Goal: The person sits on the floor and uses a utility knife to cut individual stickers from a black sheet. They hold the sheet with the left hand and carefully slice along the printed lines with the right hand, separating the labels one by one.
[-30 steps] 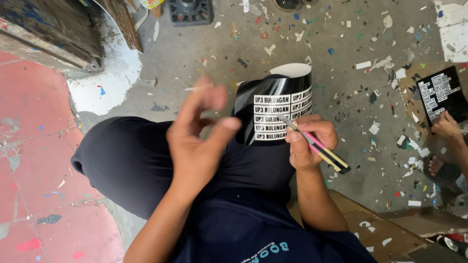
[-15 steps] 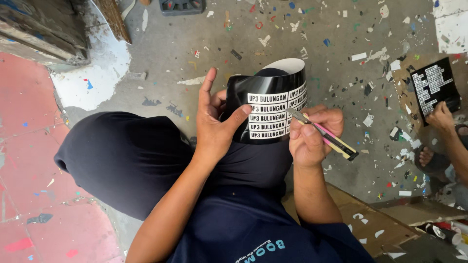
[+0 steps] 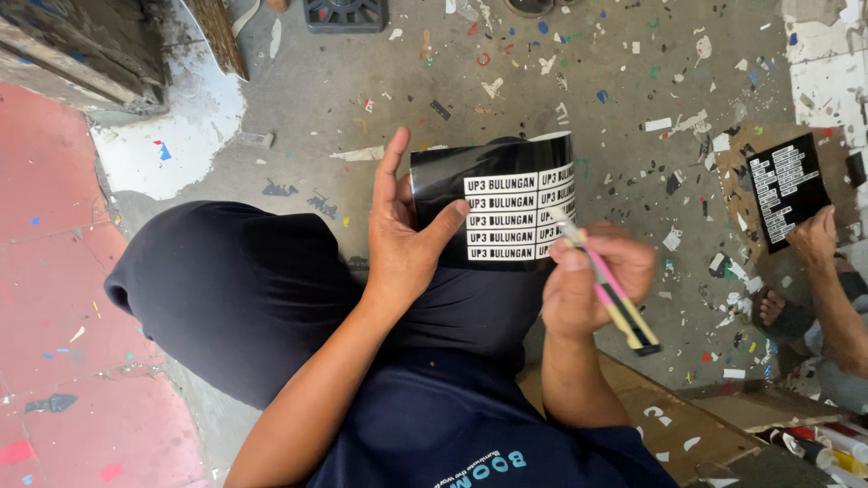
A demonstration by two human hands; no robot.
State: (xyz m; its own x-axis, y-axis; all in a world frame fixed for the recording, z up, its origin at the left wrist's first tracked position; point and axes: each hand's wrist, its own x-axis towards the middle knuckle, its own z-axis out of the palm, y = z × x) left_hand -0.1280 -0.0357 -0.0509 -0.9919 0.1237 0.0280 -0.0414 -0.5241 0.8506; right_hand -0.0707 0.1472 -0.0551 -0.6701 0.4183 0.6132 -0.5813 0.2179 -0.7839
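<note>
A glossy black sheet (image 3: 493, 194) carries rows of white rectangular labels with black lettering. The cutting tool (image 3: 608, 291) is pink, yellow and black. The trousers (image 3: 235, 289) are dark navy. The grey concrete floor (image 3: 362, 99) is speckled with multicoloured scraps; red paint covers its left part.

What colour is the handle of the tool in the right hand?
The tool in the right hand is pink and yellow with a black end, seen in the head view.
</note>
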